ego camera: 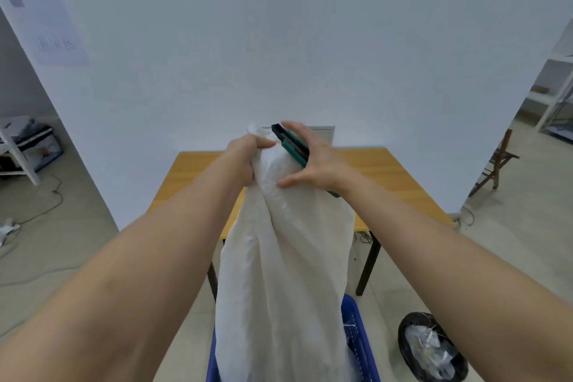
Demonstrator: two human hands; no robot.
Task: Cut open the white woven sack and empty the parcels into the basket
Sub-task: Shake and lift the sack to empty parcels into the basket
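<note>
The white woven sack (282,273) hangs upright in front of me, its lower end down inside the blue basket (361,335). My left hand (245,158) grips the bunched top of the sack. My right hand (313,158) holds a green and black utility knife (291,146) under its fingers, and its thumb presses against the sack just below the bunched top. No parcels are visible; the sack hides the basket's inside.
A wooden table (397,177) with black legs stands behind the sack, against a white wall. A black bin (431,347) with crumpled plastic sits on the floor at right. A chair (499,158) and shelving stand far right; cables and a white rack lie left.
</note>
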